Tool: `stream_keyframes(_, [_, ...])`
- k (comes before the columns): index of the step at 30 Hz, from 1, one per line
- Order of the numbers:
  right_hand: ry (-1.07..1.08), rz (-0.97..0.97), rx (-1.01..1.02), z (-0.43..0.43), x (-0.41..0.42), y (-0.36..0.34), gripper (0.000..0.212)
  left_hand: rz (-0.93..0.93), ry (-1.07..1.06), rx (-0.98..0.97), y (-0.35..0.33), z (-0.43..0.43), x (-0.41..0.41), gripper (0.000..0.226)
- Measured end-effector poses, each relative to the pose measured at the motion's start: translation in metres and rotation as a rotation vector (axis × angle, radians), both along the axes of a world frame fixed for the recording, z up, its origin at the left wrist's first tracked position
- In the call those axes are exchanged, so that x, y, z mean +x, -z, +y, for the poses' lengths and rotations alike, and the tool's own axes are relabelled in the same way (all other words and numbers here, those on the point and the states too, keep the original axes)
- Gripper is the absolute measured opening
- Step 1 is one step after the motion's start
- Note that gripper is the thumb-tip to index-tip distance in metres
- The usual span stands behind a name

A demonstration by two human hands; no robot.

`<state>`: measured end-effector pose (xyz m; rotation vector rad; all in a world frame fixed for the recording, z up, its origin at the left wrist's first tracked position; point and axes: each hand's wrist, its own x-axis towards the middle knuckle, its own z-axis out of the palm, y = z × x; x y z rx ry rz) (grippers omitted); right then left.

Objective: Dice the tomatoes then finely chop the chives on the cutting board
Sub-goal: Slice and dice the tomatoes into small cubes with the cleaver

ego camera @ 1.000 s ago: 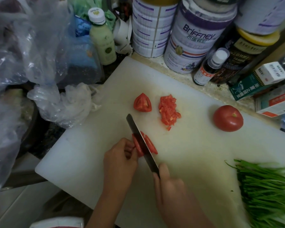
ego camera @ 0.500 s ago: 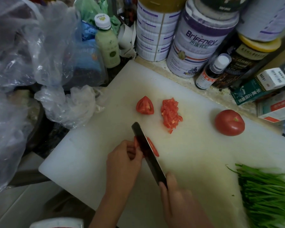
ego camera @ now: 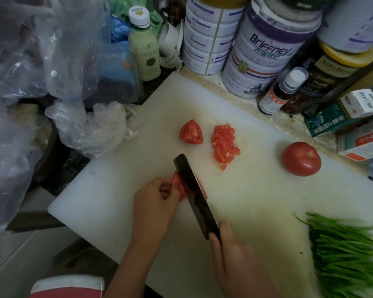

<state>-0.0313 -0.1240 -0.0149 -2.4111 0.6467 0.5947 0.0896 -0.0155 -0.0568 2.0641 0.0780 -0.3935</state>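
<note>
Centre of white plastic cutting board (ego camera: 256, 201): left hand (ego camera: 157, 198) pinches a red tomato wedge (ego camera: 178, 183); right hand (ego camera: 235, 261) grips a dark-bladed knife (ego camera: 194, 196) set across it. Whole red tomato (ego camera: 301, 159) at 2 o'clock, green chives (ego camera: 349, 254) at 4 o'clock.

Crumpled clear plastic bags (ego camera: 41, 61) at left, pale green bottle (ego camera: 144, 54) with white cap, white-and-purple tin (ego camera: 207, 39) beside a Briffney tin (ego camera: 265, 59), small dark bottle (ego camera: 282, 91) leaning near a yellow-lidded jar (ego camera: 323, 78), green carton (ego camera: 323, 123) and small white box (ego camera: 362, 103) on the speckled counter (ego camera: 246, 102)
</note>
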Motion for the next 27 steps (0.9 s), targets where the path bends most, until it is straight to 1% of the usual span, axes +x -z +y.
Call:
stream_keyframes(2, [-0.023,-0.073,-0.013,0.000,0.012,0.001,0.030,0.009,0.000,-0.028,-0.002,0.001,0.001,0.012])
stream_keyframes(5, [-0.058,-0.278,-0.024,0.001,0.041,0.007,0.030,0.046,0.011,-0.020,-0.004,0.001,0.002,0.014])
stream_keyframes(7, [-0.051,-0.340,-0.004,0.000,0.056,0.010,0.030,0.074,0.008,-0.018,-0.005,0.002,0.004,0.013])
stream_keyframes(9, [-0.049,-0.361,-0.001,-0.001,0.057,0.012,0.028,0.103,0.031,-0.021,-0.008,0.005,0.006,0.018])
stream_keyframes(12, [-0.079,-0.364,-0.030,-0.001,0.043,0.014,0.025,0.131,0.089,-0.010,-0.011,0.009,0.012,0.021])
stream_keyframes(16, [-0.108,-0.369,-0.066,0.000,0.030,0.018,0.031,0.147,0.149,0.017,-0.010,0.016,0.021,0.014])
stream_keyframes(19, [-0.080,-0.345,-0.024,0.000,0.015,0.016,0.024,0.153,0.192,0.035,-0.010,0.021,0.030,0.014])
stream_keyframes(22, [-0.056,-0.257,0.020,0.001,0.000,0.010,0.013,0.159,0.222,0.053,-0.011,0.024,0.039,0.011])
stream_keyframes(25, [-0.057,-0.204,0.011,-0.001,-0.002,0.007,0.012,0.163,0.266,0.062,-0.013,0.026,0.042,0.004])
stream_keyframes(27, [-0.070,-0.201,0.006,-0.001,0.004,0.005,0.013,0.171,0.281,0.041,-0.015,0.027,0.041,0.008])
